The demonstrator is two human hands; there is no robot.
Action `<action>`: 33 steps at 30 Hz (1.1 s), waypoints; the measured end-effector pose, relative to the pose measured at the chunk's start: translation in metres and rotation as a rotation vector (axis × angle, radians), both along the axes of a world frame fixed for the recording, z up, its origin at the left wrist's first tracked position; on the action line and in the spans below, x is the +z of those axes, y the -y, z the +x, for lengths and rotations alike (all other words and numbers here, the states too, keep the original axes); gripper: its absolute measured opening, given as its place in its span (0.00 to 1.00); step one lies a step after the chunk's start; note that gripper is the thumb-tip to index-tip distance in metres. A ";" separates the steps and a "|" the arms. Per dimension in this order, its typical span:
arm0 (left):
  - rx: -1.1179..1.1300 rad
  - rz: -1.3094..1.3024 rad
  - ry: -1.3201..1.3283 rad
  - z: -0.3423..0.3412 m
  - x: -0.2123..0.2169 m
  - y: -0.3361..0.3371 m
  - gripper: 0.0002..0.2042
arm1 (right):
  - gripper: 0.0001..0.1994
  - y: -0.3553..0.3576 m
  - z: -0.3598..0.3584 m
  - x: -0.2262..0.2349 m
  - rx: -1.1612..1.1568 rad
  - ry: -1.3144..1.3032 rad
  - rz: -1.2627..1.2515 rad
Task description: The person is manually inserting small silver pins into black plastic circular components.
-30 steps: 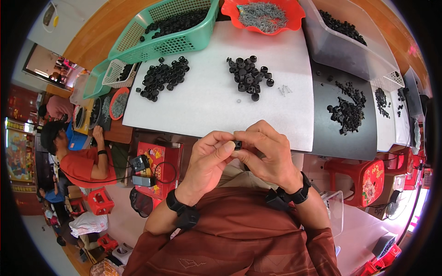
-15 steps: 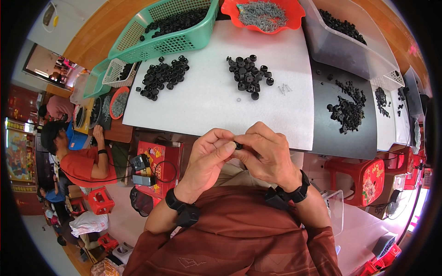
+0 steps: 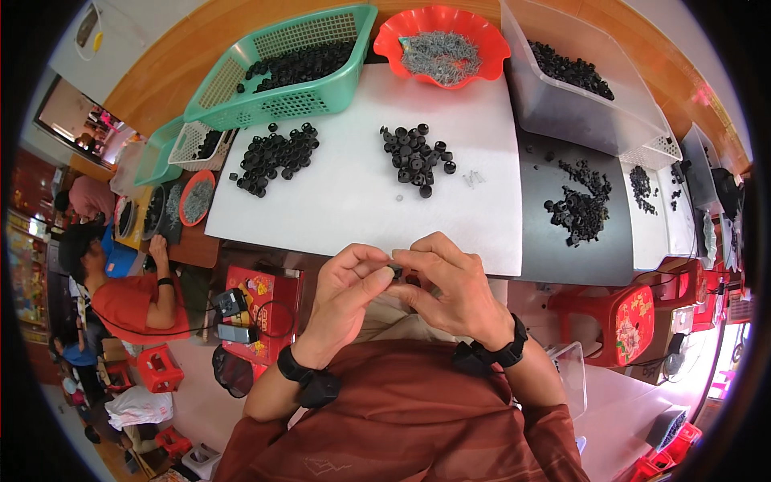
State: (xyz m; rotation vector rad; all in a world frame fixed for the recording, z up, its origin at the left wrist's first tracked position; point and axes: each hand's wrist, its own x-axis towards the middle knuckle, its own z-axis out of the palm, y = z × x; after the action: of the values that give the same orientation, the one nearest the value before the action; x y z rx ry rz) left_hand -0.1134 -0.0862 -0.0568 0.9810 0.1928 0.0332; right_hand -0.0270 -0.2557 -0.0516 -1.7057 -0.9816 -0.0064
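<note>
Pinching one small black part (image 3: pixel 396 271) between them, left hand (image 3: pixel 345 293) and right hand (image 3: pixel 450 289) face three black piles

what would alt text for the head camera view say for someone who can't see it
Two bare hands, left hand and right hand, pinch a small black part together at the near edge of a white table. Two piles of small black ring-shaped parts lie on the table, with a green plastic basket and a red scalloped bowl behind.
</note>
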 end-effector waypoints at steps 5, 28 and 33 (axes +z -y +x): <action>0.051 0.151 0.027 -0.004 -0.002 -0.003 0.08 | 0.12 0.016 0.022 0.005 -0.142 0.044 -0.030; 0.108 0.417 0.054 -0.017 -0.012 -0.019 0.09 | 0.07 0.024 0.094 0.013 -0.373 0.260 -0.616; 0.120 0.366 0.092 -0.014 -0.014 -0.021 0.09 | 0.04 0.025 0.092 0.013 -0.355 0.274 -0.559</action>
State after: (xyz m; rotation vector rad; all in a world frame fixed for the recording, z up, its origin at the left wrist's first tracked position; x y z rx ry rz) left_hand -0.1277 -0.0651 -0.0712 1.3286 0.1636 0.2297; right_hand 0.0653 -0.2805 -0.0382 -2.4298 -0.9146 -0.2218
